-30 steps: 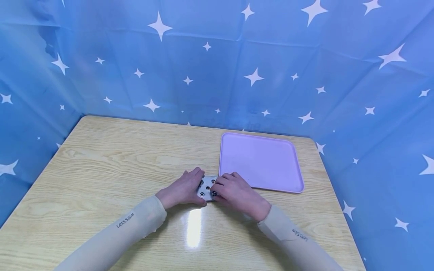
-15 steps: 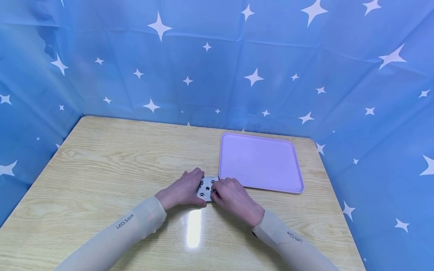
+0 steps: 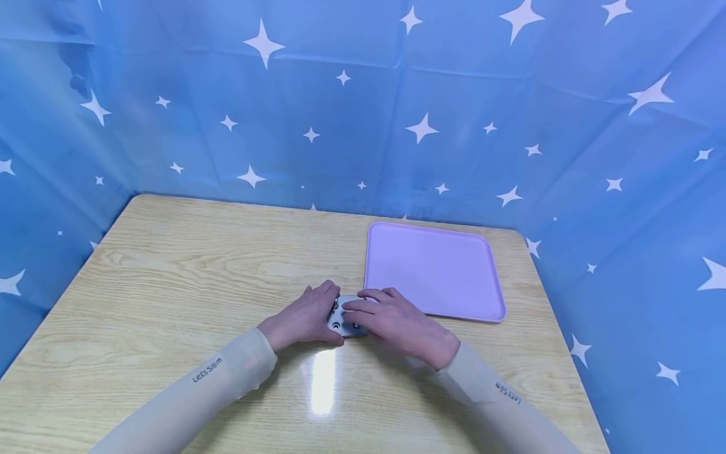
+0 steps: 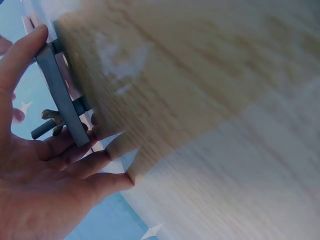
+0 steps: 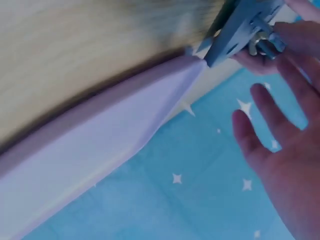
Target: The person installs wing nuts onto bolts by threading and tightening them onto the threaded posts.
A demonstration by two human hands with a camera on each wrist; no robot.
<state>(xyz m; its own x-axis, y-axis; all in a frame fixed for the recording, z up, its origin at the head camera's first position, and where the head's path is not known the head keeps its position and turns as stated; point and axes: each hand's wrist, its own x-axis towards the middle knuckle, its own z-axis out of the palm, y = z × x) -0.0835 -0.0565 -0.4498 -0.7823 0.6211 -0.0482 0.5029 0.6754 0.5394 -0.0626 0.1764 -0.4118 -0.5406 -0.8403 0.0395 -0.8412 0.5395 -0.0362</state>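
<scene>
Right hand (image 3: 392,321): fingers uncurled over metal plate (image 3: 345,330) | grip loosened | left hand (image 3: 303,320): unchanged, grip holding plate edges

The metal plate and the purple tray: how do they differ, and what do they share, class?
The metal plate is much smaller than the purple tray. The metal plate is grey and fitted with bolts; the purple tray has a plain, light-coloured face. Both are flat.

booth-like workspace: starry blue cloth (image 3: 374,145) behind and beside wood-grain table (image 3: 227,252).
</scene>
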